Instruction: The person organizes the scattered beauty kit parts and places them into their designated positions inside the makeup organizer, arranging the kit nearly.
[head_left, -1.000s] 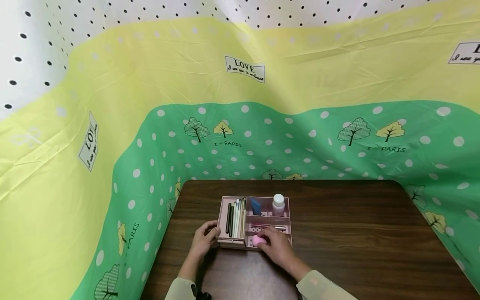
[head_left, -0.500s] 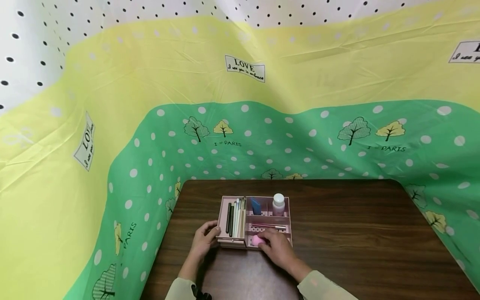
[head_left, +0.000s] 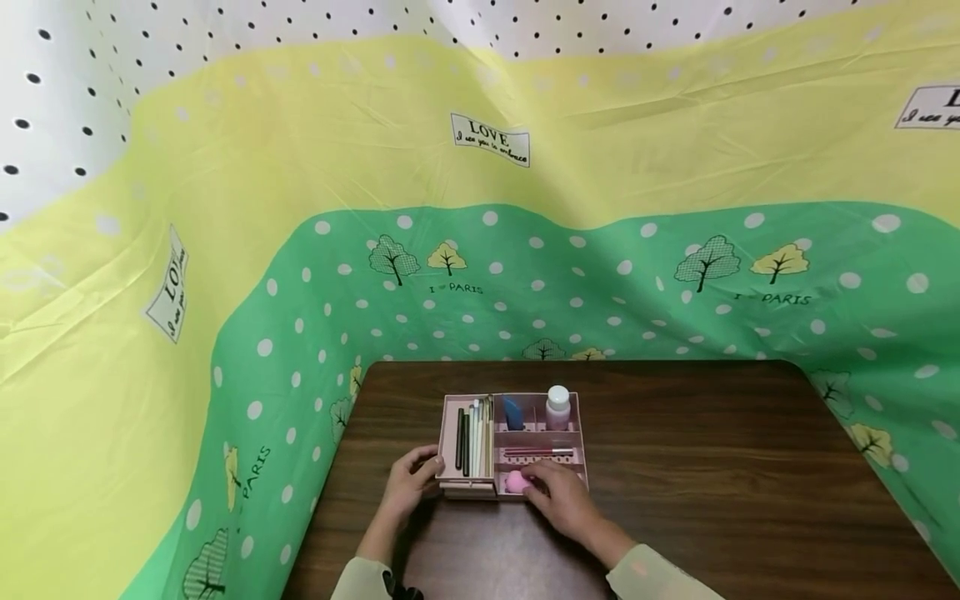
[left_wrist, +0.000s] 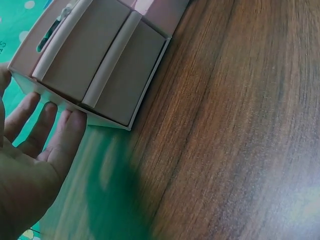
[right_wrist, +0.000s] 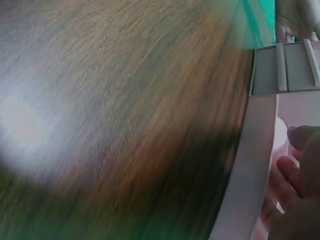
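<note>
A pink desk organizer [head_left: 465,492] stands on the table. My left hand [head_left: 408,483] is at its left side, fingers fairly straight and touching the side wall, thumb at the top rim. In the left wrist view, my left fingers [left_wrist: 72,125] meet the lower wall beside two drawer fronts [left_wrist: 120,65]. A round pink makeup sponge [head_left: 516,482] lies in the front right compartment. My right hand [head_left: 562,496] is over that compartment, its fingertips right at the sponge. In the right wrist view, the thumb and bent fingers stand apart with the sponge [right_wrist: 280,132] just beyond them.
Several slim black, white and tan pens or brushes [head_left: 474,437] lie on the organizer's left top. Behind the sponge are pink sticks [head_left: 536,452], a blue item [head_left: 513,414] and a white-capped bottle [head_left: 557,408]. Patterned curtain [head_left: 600,275] surrounds the brown wooden table [head_left: 712,467].
My right hand has eased slightly to the right, away from the sponge, and more of the sponge shows. The organizer sits very slightly further right in view; my left hand stays at its side.
</note>
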